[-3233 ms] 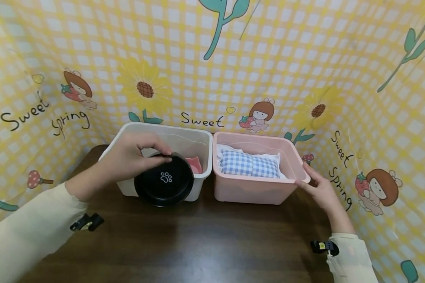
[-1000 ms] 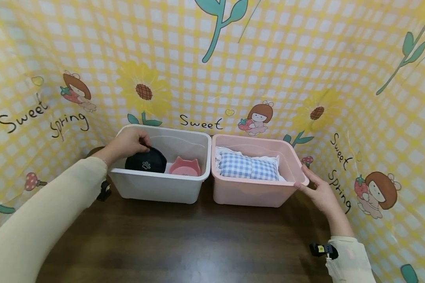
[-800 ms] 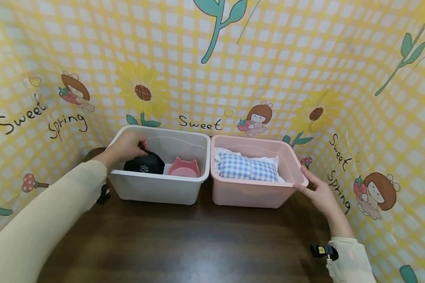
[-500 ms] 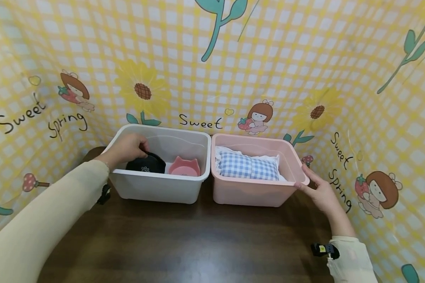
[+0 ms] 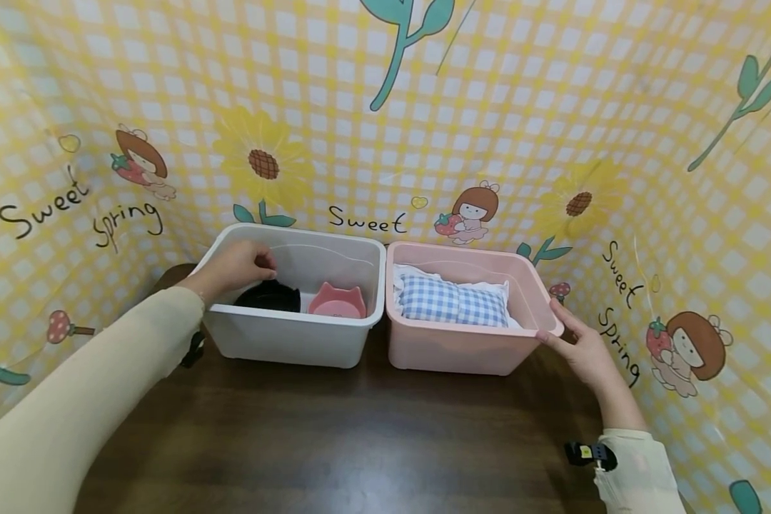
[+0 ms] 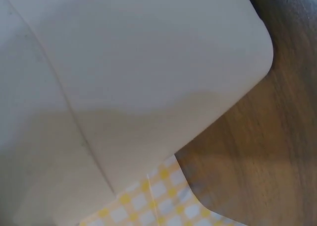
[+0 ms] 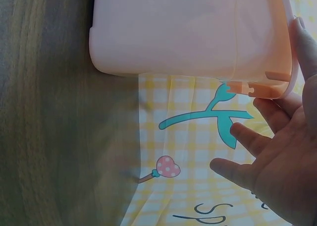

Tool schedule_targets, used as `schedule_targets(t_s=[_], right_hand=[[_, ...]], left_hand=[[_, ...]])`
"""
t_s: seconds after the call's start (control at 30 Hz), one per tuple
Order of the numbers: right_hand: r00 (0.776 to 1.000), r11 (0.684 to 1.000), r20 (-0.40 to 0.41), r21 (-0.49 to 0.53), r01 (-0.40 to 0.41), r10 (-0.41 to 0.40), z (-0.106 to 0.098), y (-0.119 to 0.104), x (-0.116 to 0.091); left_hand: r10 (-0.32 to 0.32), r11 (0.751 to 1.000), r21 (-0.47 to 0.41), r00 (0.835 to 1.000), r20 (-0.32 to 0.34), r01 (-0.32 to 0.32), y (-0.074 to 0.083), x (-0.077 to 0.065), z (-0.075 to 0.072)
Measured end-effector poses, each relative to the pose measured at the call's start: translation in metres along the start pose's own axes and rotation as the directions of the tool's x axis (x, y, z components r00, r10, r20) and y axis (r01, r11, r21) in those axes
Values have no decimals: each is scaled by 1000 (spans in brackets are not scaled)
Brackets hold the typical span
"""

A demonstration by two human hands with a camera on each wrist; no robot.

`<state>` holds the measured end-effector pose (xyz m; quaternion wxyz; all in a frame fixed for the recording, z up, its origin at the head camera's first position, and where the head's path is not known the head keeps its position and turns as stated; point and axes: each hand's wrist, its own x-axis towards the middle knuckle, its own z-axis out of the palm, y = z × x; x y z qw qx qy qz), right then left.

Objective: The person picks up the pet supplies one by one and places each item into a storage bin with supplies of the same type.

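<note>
A black pet bowl [image 5: 266,298] lies low at the left end of the white storage bin [image 5: 289,339]. My left hand [image 5: 231,268] reaches over that bin's left rim, its loosely bent fingertips just above the bowl and seemingly off it. Beside the bowl sits a pink cat-eared bowl [image 5: 337,301]. My right hand [image 5: 581,350] holds the right front corner of the pink storage bin [image 5: 456,350] between thumb and forefinger; the other fingers spread free in the right wrist view. A blue checked cushion [image 5: 452,298] with white frills lies in the pink bin. The left wrist view hides the left hand.
Both bins stand side by side at the back of a dark wooden table [image 5: 353,435]. A yellow checked cloth [image 5: 385,143] with printed flowers rises behind and at both sides. Each wrist wears a small black camera mount, such as the right mount [image 5: 591,455].
The left hand has carried the black bowl from in front of the white bin down into it, then seemingly let go. The bowl now lies lower, its paw print hidden. The right hand stays put.
</note>
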<state>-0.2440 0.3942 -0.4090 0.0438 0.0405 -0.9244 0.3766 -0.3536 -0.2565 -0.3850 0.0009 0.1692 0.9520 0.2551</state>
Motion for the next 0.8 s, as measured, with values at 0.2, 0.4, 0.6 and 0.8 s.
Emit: schedule_targets(t_s=[0.2, 0.4, 0.6, 0.8], right_hand=[[1000, 1000, 0, 9, -9, 9, -2, 2, -3], [1000, 1000, 9, 15, -27, 27, -3, 5, -6], [999, 999, 22, 14, -30, 29, -1, 4, -5], [998, 999, 55, 12, -30, 29, 2, 4, -2]], left_hand=[[17, 1000, -23, 1000, -13, -17, -1, 6, 3], [11, 996, -88, 999, -49, -15, 5, 5, 1], [-9, 992, -127, 998, -57, 2, 12, -10, -7], [-33, 982, -186, 998, -45, 24, 13, -29, -7]])
